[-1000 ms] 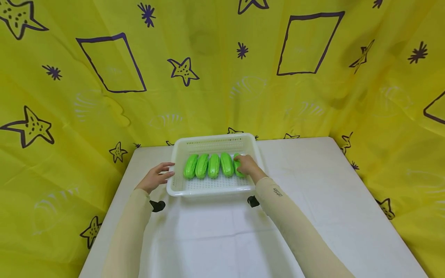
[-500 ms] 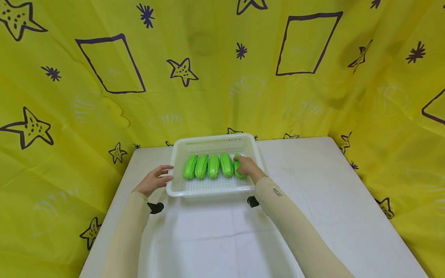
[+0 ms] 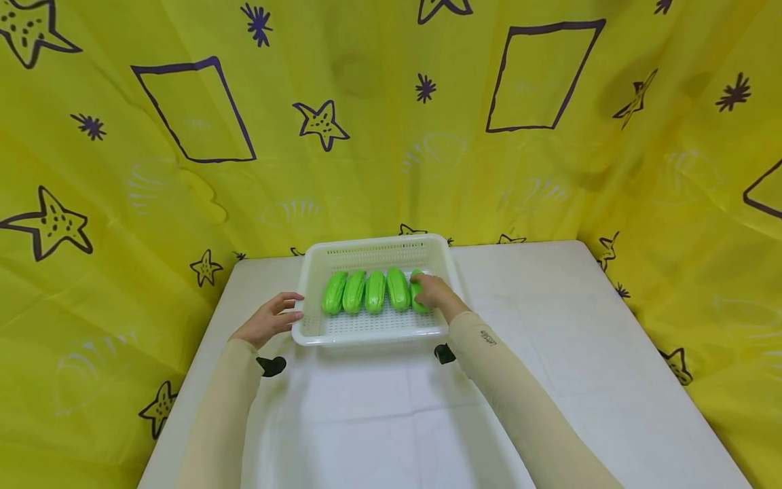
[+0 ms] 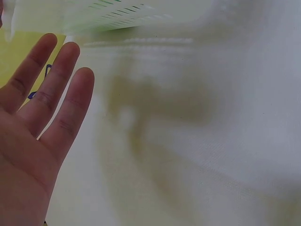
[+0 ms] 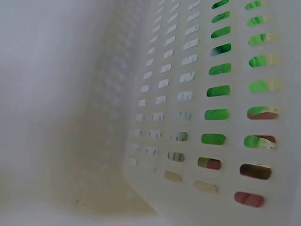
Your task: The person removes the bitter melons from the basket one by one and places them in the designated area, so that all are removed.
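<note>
A white plastic basket with slotted walls stands on the table. Several glossy green cucumber-like vegetables lie side by side in a row inside it. At the right end of the row, my right hand grips the last green vegetable, covering much of it. Through the slots of the basket wall, the right wrist view shows bits of green and of fingers. My left hand is at the basket's left side, fingertips right at the rim; its fingers are spread and nearly straight.
A white-covered table carries the basket near its back edge. Yellow curtains with starfish and frame drawings hang behind and on both sides. Dark wrist-worn pieces jut out beneath both forearms.
My left hand has shifted slightly left and down along the basket's side. The right hand and the green vegetables stay where they were.
</note>
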A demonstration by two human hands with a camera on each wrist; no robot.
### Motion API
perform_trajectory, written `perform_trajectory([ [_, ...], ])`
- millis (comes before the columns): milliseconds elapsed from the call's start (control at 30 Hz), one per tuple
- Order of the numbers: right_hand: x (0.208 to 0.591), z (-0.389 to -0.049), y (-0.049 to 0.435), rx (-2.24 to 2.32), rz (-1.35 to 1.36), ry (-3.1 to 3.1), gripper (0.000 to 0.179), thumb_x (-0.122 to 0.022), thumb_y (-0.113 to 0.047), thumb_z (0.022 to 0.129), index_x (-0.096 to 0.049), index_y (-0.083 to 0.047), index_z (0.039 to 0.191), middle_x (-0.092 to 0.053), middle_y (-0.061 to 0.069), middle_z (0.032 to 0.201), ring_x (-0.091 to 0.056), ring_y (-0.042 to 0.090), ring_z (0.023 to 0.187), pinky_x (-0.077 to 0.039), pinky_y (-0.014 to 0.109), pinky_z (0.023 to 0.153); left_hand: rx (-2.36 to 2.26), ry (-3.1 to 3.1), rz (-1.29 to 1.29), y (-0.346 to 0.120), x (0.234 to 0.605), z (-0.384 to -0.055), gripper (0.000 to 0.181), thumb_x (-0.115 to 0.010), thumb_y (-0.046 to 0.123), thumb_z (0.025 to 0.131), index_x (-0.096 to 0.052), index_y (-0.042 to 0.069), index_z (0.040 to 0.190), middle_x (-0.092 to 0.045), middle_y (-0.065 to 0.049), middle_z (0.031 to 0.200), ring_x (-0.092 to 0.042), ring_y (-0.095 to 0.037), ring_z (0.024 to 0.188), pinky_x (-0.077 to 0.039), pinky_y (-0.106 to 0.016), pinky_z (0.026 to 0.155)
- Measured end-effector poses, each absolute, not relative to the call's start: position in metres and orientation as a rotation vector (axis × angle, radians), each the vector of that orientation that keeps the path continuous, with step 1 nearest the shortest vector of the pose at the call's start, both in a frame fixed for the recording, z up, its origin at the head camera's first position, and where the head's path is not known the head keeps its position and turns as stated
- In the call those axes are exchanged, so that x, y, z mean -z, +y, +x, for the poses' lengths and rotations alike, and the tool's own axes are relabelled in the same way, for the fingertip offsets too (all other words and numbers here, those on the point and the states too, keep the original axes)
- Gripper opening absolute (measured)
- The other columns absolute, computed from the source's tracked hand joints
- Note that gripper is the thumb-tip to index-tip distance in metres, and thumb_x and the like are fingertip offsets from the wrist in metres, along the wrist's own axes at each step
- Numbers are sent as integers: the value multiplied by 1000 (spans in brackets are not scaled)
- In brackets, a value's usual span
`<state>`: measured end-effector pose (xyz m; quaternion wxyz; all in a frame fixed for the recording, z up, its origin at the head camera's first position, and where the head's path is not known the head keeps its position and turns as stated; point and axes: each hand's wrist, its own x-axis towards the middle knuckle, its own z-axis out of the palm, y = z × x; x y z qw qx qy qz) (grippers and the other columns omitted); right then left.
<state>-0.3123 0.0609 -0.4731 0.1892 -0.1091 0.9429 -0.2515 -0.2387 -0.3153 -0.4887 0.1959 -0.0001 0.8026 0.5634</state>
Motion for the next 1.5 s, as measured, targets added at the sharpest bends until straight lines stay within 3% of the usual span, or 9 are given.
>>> perform_trajectory([
  [433,477,-314,61,801,-255,2659,49,-65,-7,91,-51,-3,138,-48,22,141,-41,39,132,-35,48,110,-1609,2234,14,-317,493,-239,54,-65,28,95,-41,14,141,-30,-20,151,-43,-41,130,-39,-53,107],
  [667,480,-315,60,832,-271,2661,50,-65,-8,91,-51,-4,139,-46,22,144,-35,41,136,-30,49,113,-1602,2230,14,-318,494,-241,57,-66,31,95,-39,14,142,-30,-20,152,-42,-41,131,-38,-54,108],
  [1133,472,-316,61,1138,-173,2629,57,-59,-3,83,-50,-4,140,-46,20,145,-45,35,124,-40,47,105,-1604,2228,12,-317,491,-239,56,-65,30,95,-39,14,142,-29,-20,152,-42,-40,131,-39,-53,107],
  [1333,469,-319,64,1379,-176,2542,49,-59,-16,95,-49,-7,142,-42,20,147,-43,34,126,-42,46,103,-1599,2234,9,-318,491,-238,61,-68,35,92,-39,14,142,-29,-20,153,-42,-40,131,-39,-52,107],
  [1500,465,-325,68,1586,-201,2453,45,-61,-23,98,-51,-11,141,-45,21,141,-49,33,120,-50,39,90,-1588,2242,12,-315,489,-237,61,-67,33,94,-38,12,143,-28,-22,152,-42,-41,131,-39,-52,107],
])
